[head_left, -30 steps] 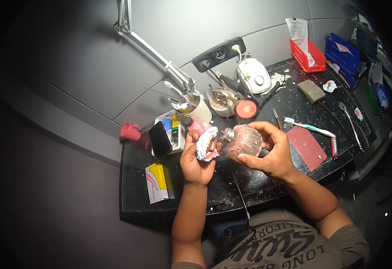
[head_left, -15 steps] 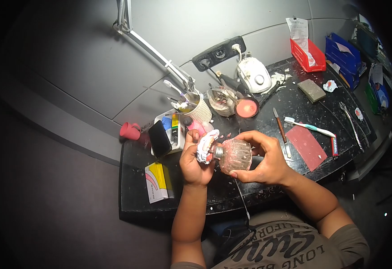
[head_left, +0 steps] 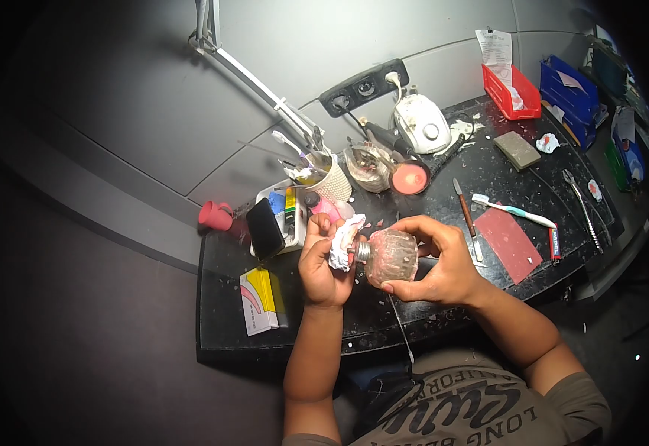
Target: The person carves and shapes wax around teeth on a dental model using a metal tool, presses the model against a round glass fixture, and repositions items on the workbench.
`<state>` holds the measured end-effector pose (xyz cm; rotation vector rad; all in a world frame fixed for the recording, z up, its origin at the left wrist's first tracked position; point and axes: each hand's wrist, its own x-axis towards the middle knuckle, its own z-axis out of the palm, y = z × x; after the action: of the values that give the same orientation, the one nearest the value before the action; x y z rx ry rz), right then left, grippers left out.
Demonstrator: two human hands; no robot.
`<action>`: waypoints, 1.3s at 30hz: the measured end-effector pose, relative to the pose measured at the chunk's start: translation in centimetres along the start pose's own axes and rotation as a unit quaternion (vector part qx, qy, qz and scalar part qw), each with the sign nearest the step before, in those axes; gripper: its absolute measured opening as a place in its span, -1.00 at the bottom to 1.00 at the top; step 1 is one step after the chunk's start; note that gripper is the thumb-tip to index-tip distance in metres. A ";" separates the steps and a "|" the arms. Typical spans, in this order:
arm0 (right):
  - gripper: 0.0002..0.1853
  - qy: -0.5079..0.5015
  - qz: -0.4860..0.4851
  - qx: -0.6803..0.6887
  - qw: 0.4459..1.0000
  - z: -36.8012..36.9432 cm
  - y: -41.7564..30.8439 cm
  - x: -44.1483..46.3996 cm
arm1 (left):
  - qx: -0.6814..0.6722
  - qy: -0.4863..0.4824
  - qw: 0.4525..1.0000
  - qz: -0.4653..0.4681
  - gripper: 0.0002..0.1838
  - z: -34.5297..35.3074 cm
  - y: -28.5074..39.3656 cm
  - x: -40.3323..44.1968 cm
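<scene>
My left hand [head_left: 323,271] is closed round a white plaster dental model [head_left: 343,245] with some pink on it. My right hand [head_left: 443,264] grips a ribbed glass spirit lamp [head_left: 391,258] smeared with pink wax. The lamp lies tipped on its side, its metal neck [head_left: 363,253] pointing left at the model, close against it. Whether a flame burns there I cannot make out. Both things are held above the front part of the black table [head_left: 302,327].
A wax knife [head_left: 467,215], a toothbrush [head_left: 514,210] and a pink wax sheet [head_left: 508,245] lie to the right. Behind stand a tool cup [head_left: 332,182], a pan of pink wax [head_left: 410,178] and a white control unit [head_left: 422,125]. At left are a phone [head_left: 265,229] and a box [head_left: 259,301].
The plaster model has turned slightly in my left hand and shows a different side. The spirit lamp stays nearly in place in my right hand.
</scene>
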<state>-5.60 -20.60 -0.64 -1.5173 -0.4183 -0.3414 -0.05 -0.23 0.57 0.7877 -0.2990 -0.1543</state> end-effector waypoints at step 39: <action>-0.20 -0.011 0.056 0.133 0.989 -1.8 0.2 -0.6 | -0.046 -0.054 0.997 0.021 -0.81 -1.1 0.1 0.4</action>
<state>-5.94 -22.38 -1.07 -1.2779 -0.3777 -0.1720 0.63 0.47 0.00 0.6818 -0.4082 -0.1700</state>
